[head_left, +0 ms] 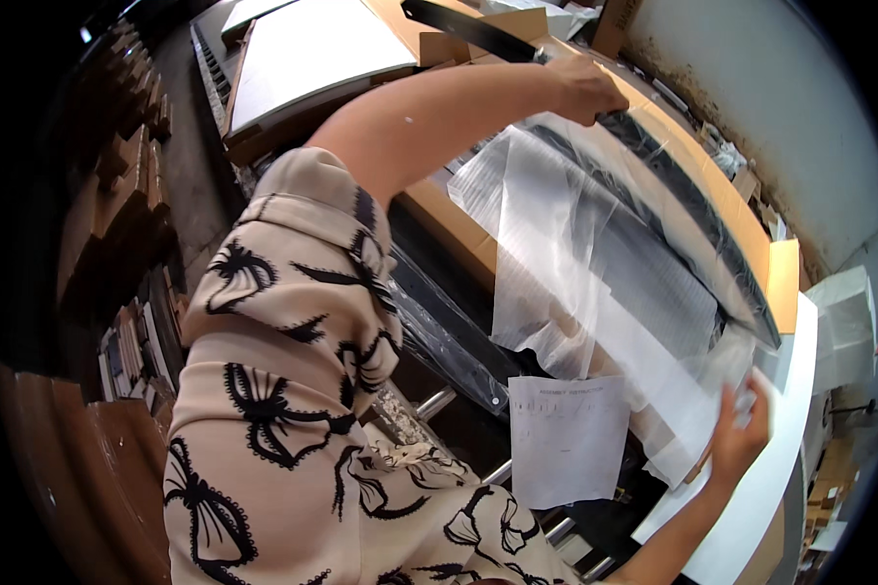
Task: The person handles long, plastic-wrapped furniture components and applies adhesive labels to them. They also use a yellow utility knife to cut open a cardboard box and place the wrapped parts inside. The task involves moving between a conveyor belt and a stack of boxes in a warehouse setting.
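While left hand (587,90) fingers pinch black strip (692,210), plastic sleeve (595,263) drapes.

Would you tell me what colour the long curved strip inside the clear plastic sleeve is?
The strip is black; head view.

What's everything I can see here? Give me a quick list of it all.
Long curved part: one, black, lying in the open box.
Clear plastic wrap: one sheet, see-through, draped over the black part.
Long cardboard box: one, brown, centre to right.
Paper sheet: one, white with print, hanging below the wrap.
White board: one, top left.
Cardboard stacks: several, brown, left edge.
Wall: pale, stained, top right.
Left hand: gripping the black part at its upper end.
Right hand: holding the wrap's lower edge.
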A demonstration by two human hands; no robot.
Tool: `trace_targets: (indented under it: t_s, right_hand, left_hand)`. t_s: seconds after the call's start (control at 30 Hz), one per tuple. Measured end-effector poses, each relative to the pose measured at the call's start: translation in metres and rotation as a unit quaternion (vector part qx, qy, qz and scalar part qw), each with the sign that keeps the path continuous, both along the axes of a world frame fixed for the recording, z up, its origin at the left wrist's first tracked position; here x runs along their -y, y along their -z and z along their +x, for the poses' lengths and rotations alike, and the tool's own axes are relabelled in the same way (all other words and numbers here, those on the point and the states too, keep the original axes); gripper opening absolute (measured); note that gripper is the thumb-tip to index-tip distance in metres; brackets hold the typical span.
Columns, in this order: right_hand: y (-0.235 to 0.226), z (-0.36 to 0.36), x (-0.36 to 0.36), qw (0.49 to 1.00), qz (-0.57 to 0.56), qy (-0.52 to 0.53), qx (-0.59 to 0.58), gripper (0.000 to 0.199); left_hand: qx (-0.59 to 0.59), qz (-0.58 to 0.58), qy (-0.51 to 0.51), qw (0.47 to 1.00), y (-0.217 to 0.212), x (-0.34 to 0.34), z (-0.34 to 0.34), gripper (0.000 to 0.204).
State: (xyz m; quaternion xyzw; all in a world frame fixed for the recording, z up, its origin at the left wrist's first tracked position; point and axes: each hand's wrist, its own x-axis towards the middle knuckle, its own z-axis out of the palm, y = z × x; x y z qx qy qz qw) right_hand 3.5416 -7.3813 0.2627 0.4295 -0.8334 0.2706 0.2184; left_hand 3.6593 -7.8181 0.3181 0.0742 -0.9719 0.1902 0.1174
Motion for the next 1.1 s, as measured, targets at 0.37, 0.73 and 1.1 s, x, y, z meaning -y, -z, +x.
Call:
trace_targets:
  t_s: [0.37,0.73,1.1]
  right_hand:
    - [-0.014,-0.147,0.142,0.985,-0.005,-0.027,-0.168,0.063]
    - [0.017,-0.185,0.207,0.962,0.23,-0.078,0.127,0.047]
    - [0.125,-0.21,0.269,0.905,0.377,-0.054,0.189,0.058]
  left_hand:
    - [0.007,0.03,0.068,0.997,-0.134,0.008,-0.004,0.023]
    - [0.07,0.073,-0.026,0.995,0.024,0.115,-0.065,0.038]
    - [0.044,0.207,-0.081,0.974,0.157,0.139,-0.049,0.051]
